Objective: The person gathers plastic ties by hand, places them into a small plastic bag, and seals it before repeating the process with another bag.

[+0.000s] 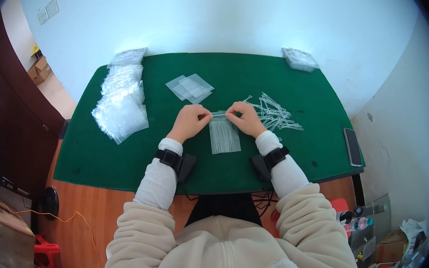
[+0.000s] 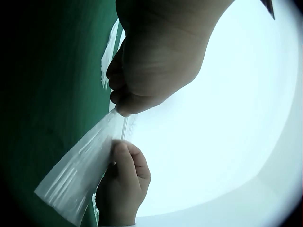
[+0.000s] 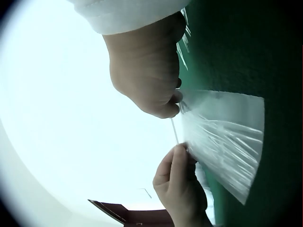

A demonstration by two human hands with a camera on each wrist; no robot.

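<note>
A clear zip bag (image 1: 225,138) holding several thin, pale sticks hangs between the two hands at the middle of the green table. My left hand (image 1: 190,122) pinches the left end of its top strip with thumb and fingers. At the right end, my right hand (image 1: 247,119) pinches the same strip. Between the fingertips the strip runs straight, and the bag (image 3: 227,142) fans out below it in the right wrist view. Just right of the right hand lies a loose heap of similar thin sticks (image 1: 277,112), some with looped ends.
Several flat clear bags (image 1: 191,88) lie beyond the left hand. A long overlapping row of bags (image 1: 119,102) covers the table's left side. A clear packet (image 1: 300,59) sits at the back right corner, and a phone (image 1: 352,146) lies along the right edge.
</note>
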